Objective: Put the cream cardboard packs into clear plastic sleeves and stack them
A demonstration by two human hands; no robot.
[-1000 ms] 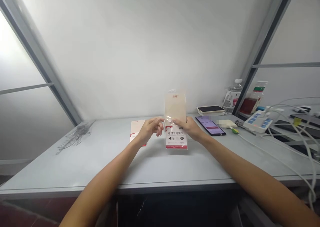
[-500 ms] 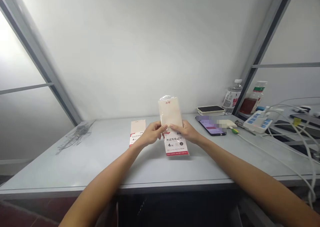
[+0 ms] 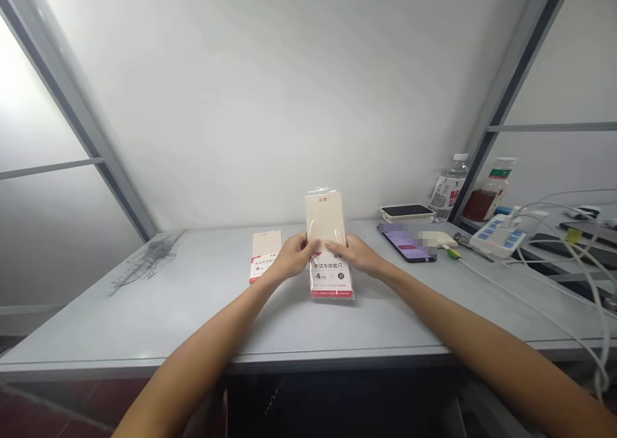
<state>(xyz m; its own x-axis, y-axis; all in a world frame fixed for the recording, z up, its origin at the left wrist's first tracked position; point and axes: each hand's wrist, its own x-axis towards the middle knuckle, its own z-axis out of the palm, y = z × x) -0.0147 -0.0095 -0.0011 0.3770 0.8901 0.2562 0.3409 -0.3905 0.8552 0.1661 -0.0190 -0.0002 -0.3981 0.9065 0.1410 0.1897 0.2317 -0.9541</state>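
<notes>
Left hand (image 3: 292,258) and right hand (image 3: 351,257) are both grasping a ruler-set packet (image 3: 326,245), centre of frame. It's a clear plastic sleeve holding a cream card and a red-and-white label. Left fingers are pressing on the packet's left side; right fingers are lying across its right side. Neither hand is released. Can't tell exact thumb placement. Lower end of the packet is sitting at the far half of the grey table (image 3: 144,322); can't tell if it's bearing on the surface.

A second ruler-set packet (image 3: 265,256) is lying just left of the left hand, its lower corner partly behind that wrist. Crumpled clear plastic (image 3: 149,261) is lying further left.

Right of the right hand, a phone (image 3: 409,245) is lying with its screen lit and partly blurred. Behind it, a white device with a dark top (image 3: 406,212) is sitting near a water bottle (image 3: 448,187) and a bottle of reddish-brown liquid (image 3: 488,191). Upper right, a power strip (image 3: 496,237) and white cables (image 3: 569,264) are lying across the surface.
</notes>
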